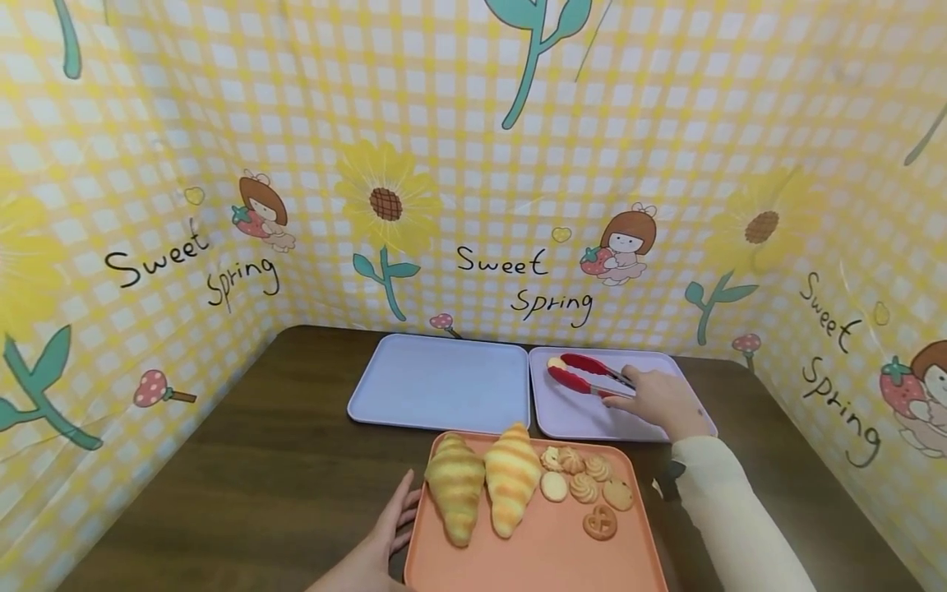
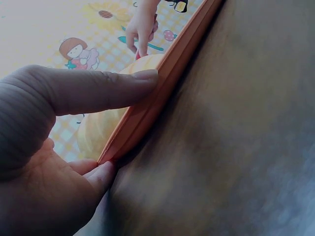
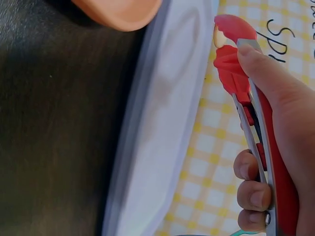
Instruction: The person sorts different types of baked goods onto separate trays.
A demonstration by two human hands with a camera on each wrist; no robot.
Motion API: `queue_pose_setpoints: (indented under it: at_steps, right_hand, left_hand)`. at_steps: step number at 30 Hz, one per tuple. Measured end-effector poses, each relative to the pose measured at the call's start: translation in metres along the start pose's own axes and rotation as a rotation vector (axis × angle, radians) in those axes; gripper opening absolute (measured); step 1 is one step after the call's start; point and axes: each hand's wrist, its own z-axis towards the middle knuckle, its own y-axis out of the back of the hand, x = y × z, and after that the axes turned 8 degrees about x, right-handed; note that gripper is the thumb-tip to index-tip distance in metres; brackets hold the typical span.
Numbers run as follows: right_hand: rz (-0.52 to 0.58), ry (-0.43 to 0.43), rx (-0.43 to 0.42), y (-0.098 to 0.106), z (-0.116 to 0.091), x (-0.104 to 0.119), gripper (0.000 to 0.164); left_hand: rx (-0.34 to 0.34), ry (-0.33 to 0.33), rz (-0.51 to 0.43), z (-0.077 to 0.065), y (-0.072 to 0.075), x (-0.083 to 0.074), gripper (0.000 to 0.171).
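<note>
My right hand (image 1: 662, 400) grips red-and-silver tongs (image 3: 266, 132) over the lilac tray (image 1: 551, 423). Between the red tips, a small pale cookie (image 1: 555, 363) is caught; in the right wrist view only its edge shows. With thumb and fingers at its rim, my left hand (image 2: 54, 128) holds the left side of the orange tray (image 1: 533, 567). On this tray lie a browner croissant-shaped bread (image 1: 455, 489), a yellower striped one (image 1: 512, 481), a group of several cookies (image 1: 584, 487) and a pretzel-shaped cookie (image 1: 600, 522).
A light blue tray (image 1: 444, 382) lies left of the lilac one, at the back of the dark wooden table (image 1: 259, 460). Behind and at both sides hangs a yellow checked cloth (image 1: 473, 189) with printed flowers.
</note>
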Motion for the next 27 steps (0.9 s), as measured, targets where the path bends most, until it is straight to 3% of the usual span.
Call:
queue_pose_setpoints:
  at_steps: [8,27]
  right_hand:
    - [0.061,-0.056,0.040,-0.013,0.008,-0.004,0.057]
    - [0.156,-0.128,0.089,-0.021,0.011,-0.003,0.060]
  left_hand:
    - [-0.005,-0.064,0.026,0.000,-0.001,0.005,0.128]
    - [0.006,-0.019,-0.003,0.000,0.000,0.001,0.127]
